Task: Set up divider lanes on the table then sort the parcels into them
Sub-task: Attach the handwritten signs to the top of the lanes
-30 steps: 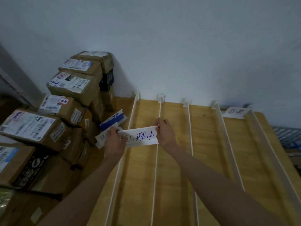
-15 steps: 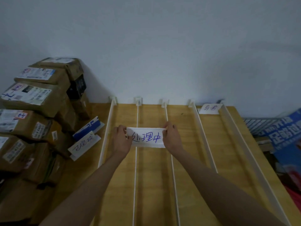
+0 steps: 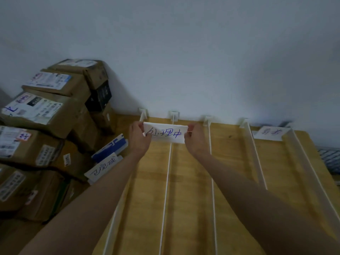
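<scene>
At the far end of the wooden surface [image 3: 193,181], left hand [image 3: 138,138] and right hand [image 3: 196,139] each pinch an end of a white label [image 3: 166,134] handwritten "处理中" in blue, held over the white dividers [image 3: 166,181]. Further left, a card [image 3: 104,167] reads "已完成" beside stacked parcels [image 3: 42,115]; another label [image 3: 269,133] sits far right.

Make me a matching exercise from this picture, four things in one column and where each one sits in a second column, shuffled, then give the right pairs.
Things:
1. white paper label with blue handwriting
2. stack of brown cardboard parcels
3. second white handwritten label
4. blue and white card

Places:
A. far right lane by the wall
B. pinched at its ends by left hand and right hand
C. beside the parcels, left of the lanes
D. piled at the left

Pairs: 1-B, 2-D, 3-A, 4-C
</scene>
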Motion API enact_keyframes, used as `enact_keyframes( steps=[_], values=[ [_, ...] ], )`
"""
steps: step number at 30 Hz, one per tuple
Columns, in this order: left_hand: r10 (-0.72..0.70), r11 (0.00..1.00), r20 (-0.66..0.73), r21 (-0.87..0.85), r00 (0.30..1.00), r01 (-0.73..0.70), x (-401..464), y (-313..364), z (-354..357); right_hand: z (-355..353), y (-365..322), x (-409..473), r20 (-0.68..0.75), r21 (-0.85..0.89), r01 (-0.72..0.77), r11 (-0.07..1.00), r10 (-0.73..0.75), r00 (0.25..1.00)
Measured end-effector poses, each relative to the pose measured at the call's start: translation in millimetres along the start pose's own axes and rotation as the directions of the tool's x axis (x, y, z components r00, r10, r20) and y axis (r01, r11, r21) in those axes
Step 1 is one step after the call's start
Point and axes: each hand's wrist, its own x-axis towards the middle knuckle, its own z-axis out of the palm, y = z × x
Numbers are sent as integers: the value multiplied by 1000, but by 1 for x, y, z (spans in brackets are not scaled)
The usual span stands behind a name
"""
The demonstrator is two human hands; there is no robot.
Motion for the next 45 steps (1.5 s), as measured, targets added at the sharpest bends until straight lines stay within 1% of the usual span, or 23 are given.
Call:
enact_keyframes(
  steps=[3, 6, 10, 16, 21, 29, 33, 38, 42, 45],
  values=[
    [35, 999, -21, 19, 999, -35, 33, -8, -3, 22, -3, 24, 8, 6, 8, 1000, -8, 1000],
    [67, 998, -20, -8, 998, -68, 59, -21, -3, 44, 0, 44, 13, 80, -4, 997, 3, 1000],
    [92, 994, -7, -51, 996, -92, 88, -43, 3, 70, 4, 68, 17, 119, -26, 993, 24, 1000],
    [90, 993, 13, -76, 996, -89, 114, -65, 13, 99, 15, 87, 60, 168, -69, 983, 59, 996],
    [112, 991, 27, -75, 993, -109, 121, -76, 27, 104, 26, 94, 72, 170, -107, 980, 95, 993],
    [108, 992, 84, -71, 991, -102, 125, -82, 49, 94, 37, 103, 98, 139, -120, 983, 107, 989],
    [61, 995, 115, -86, 991, -51, 131, -81, 60, 91, 39, 107, 134, 111, -131, 985, 116, 984],
    [21, 998, 168, -56, 986, -12, 136, -83, 73, 92, 44, 115, 143, 93, -158, 983, 144, 979],
    [-16, 999, 199, -30, 980, 23, 138, -83, 81, 97, 47, 122, 170, 10, -152, 988, 149, 974],
    [-56, 998, 247, 11, 967, 55, 137, -83, 84, 106, 52, 129, 213, -70, -134, 989, 146, 966]
  ],
)
